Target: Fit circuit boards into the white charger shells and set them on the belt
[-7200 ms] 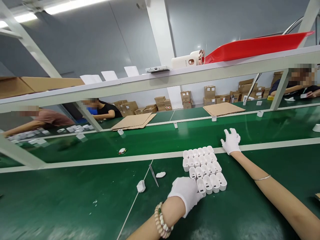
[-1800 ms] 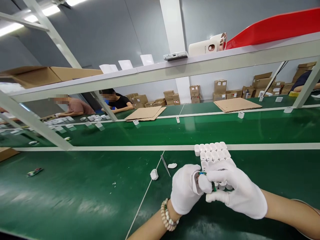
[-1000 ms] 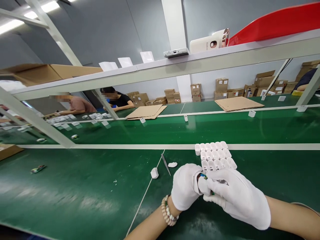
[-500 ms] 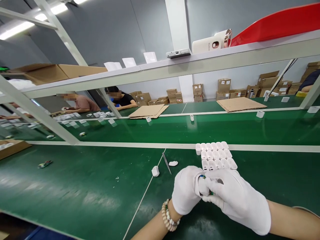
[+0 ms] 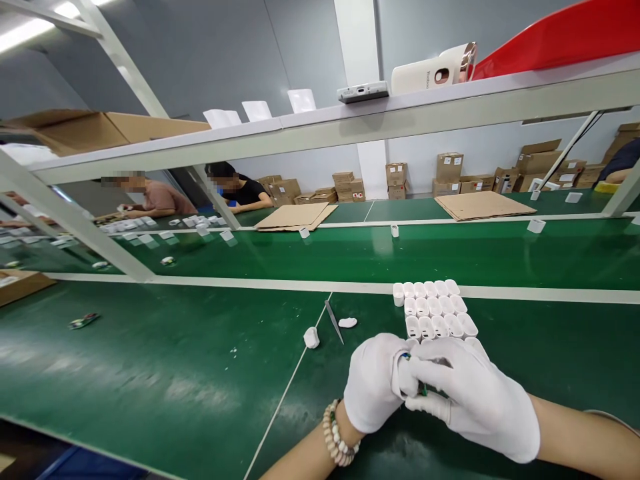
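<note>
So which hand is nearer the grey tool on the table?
Left. The left hand is right of the grey tool and lower in view, not touching it; the right hand is farther right, beyond the left.

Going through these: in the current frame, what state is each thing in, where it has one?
Left hand: gloved, closed on a green part
Right hand: gloved, pinching the same part
Green part: between both hands, mostly hidden
White cups: standing in rows, open side up
Metal tool: lying flat
Cardboard sheets: stacked flat
Small board: lying loose
Ceiling light: on
</note>
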The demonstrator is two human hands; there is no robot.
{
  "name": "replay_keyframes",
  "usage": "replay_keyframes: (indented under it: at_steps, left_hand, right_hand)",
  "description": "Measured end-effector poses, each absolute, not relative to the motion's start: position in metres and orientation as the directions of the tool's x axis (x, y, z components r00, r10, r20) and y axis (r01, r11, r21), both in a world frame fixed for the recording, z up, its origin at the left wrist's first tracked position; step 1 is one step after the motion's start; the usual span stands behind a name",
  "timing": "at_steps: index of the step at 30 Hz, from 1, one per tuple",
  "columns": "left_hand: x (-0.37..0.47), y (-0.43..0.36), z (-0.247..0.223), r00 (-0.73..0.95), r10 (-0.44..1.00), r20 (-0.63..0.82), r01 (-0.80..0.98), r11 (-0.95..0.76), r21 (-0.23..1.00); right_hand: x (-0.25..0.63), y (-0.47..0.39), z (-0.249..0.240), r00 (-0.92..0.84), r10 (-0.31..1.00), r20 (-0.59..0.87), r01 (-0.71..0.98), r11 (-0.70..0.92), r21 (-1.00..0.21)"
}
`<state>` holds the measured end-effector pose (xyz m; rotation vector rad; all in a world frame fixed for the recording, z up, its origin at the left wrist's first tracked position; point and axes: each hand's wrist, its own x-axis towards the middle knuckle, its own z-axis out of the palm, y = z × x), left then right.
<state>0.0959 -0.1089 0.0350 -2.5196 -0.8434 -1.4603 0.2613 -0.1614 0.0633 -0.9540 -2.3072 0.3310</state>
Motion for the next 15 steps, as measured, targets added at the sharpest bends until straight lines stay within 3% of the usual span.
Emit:
replay_keyframes:
  at_steps: [4,9,15]
  left_hand:
    - [0.096,-0.107,0.029,0.383,0.366,0.848,0.530,-0.839,0.123]
    - [0.095,-0.103,0.018,0.394,0.303,0.868,0.581,-0.814,0.020]
    - [0.090,-0.095,0.015,0.396,0.412,0.821,0.593,-0.797,0.114]
  right_hand:
    - [0.261,-0.167,0.061,-0.404,0.809,0.427,0.673,0.579,-0.460]
    - [0.259,-0.168,0.063,-0.420,0.833,0.360,0.672,0.552,-0.493]
    - [0.263,-0.164,0.076,-0.422,0.788,0.449,0.554,0.616,-0.560]
